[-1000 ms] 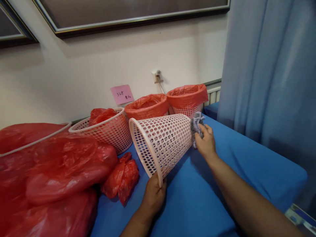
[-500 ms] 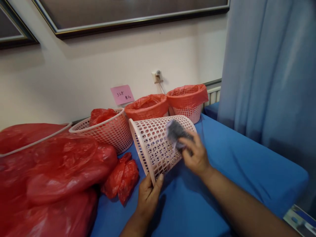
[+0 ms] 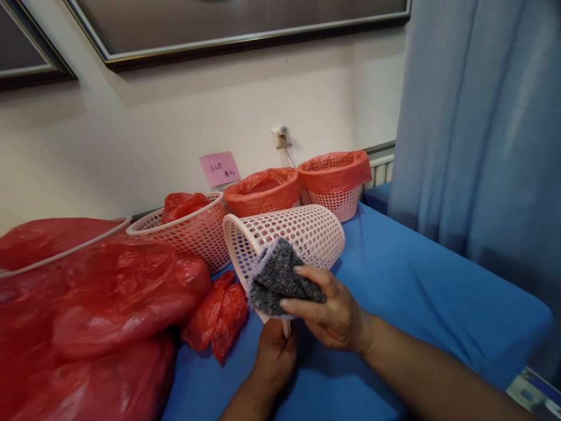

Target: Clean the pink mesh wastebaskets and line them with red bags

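Pale walls with dark-framed pictures stand behind a bench covered in smooth blue cloth, and a blue curtain hangs on the right. A pink note with handwriting is on the wall, and a socket sits to its right. The basket, pale pink and full of round holes, is tipped on its side over the middle of the bench, mouth to the left and turned somewhat toward the person; whether its base end rests on the bench I cannot tell. The left hand is closed on the lower edge of its rim, some of its fingers hidden. The right hand has its fingers bent around a folded grey cloth, which lies against the basket by the rim and covers part of it. Behind stand two upright baskets with red liners folded over their rims, and left of them a third basket has a red bag bunched inside. Large red bags fill the left side, beside a small crumpled one.
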Demonstrator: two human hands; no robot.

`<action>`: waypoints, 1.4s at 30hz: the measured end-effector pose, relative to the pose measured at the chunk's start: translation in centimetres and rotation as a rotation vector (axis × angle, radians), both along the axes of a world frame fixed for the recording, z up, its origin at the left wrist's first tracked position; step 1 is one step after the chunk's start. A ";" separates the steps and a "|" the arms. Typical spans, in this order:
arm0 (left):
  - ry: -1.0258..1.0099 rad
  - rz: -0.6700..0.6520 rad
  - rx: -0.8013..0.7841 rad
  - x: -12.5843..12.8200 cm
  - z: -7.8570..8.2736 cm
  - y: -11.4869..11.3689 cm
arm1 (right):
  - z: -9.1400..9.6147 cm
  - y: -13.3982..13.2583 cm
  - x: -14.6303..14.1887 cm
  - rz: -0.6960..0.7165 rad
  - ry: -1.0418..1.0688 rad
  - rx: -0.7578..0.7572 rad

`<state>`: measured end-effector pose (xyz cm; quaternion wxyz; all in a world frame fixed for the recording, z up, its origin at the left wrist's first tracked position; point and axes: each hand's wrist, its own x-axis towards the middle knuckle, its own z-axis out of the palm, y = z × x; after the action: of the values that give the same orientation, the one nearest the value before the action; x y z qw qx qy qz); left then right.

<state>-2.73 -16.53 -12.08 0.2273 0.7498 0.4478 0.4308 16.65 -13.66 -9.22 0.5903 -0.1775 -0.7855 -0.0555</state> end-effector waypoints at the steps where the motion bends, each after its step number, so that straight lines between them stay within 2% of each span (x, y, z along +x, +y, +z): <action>1: -0.011 -0.016 -0.013 0.1 0.1 0.0 | -0.2 0.7 0.4 -0.062 0.053 -0.044; 3: -0.021 -0.056 -0.040 0.3 0.5 -0.1 | -1.2 3.5 2.2 -0.267 0.248 -0.254; 5: -0.016 -0.069 -0.061 0.7 0.9 0.0 | -2.2 7.0 4.4 -0.486 0.470 -0.547; 6: -0.003 -0.081 -0.067 0.8 1.0 0.1 | -2.6 8.4 5.4 -0.554 0.544 -0.668; 8: 0.033 -0.119 -0.063 0.9 1.0 0.4 | -2.9 9.7 6.4 -0.620 0.613 -0.770; 9: 0.053 -0.137 -0.055 0.9 0.8 0.6 | -2.8 9.5 6.4 -0.609 0.609 -0.741; 11: 0.085 -0.162 -0.045 0.6 0.4 1.0 | -2.0 7.6 5.3 -0.484 0.507 -0.555; 13: 0.104 -0.171 -0.053 0.2 0.0 1.1 | -0.8 4.4 3.5 -0.243 0.301 -0.284; 16: 0.106 -0.119 -0.092 -0.2 -0.2 0.8 | 0.6 0.1 1.3 0.028 0.088 -0.059; 18: 0.050 -0.047 -0.096 -0.3 0.0 0.2 | 0.9 -1.1 0.6 0.092 0.045 0.008; 21: -0.102 0.035 -0.096 -0.1 0.7 -0.5 | 0.5 -0.4 0.7 0.059 0.044 -0.006; 23: -0.164 0.050 -0.113 0.1 1.2 -0.8 | -0.2 1.7 1.8 -0.099 0.175 -0.136; 26: -0.143 0.019 -0.117 0.2 1.6 -1.0 | -1.4 6.1 4.8 -0.450 0.571 -0.534; 27: -0.115 -0.001 -0.111 0.2 1.7 -1.1 | -1.7 7.5 5.8 -0.499 0.678 -0.705; 28: -0.082 -0.018 -0.100 0.2 1.6 -1.1 | -2.0 8.6 6.7 -0.487 0.714 -0.828; 30: -0.004 -0.052 -0.061 0.2 1.4 -1.1 | -2.2 9.6 7.4 -0.460 0.742 -0.953; 31: 0.034 -0.064 -0.041 0.2 1.2 -0.9 | -2.1 9.4 7.1 -0.444 0.716 -0.928; 33: 0.094 -0.083 -0.013 0.0 0.7 -0.6 | -1.6 7.3 5.5 -0.383 0.587 -0.746; 36: 0.130 -0.108 0.011 -0.4 -0.2 0.1 | -0.4 2.4 2.1 -0.103 0.215 -0.312; 38: 0.143 -0.134 0.007 -0.8 -0.7 0.4 | 0.1 0.0 0.5 0.059 0.031 -0.105; 40: 0.146 -0.140 -0.002 -1.0 -0.8 0.6 | 0.1 -0.4 0.1 0.061 0.009 -0.056; 42: 0.137 -0.129 0.000 -1.0 -0.5 0.7 | -0.5 1.4 1.1 -0.094 0.169 -0.212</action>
<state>-3.72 -15.86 -12.63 0.2233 0.8048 0.4132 0.3630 17.77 -12.21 -9.71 0.6289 -0.2795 -0.7253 0.0150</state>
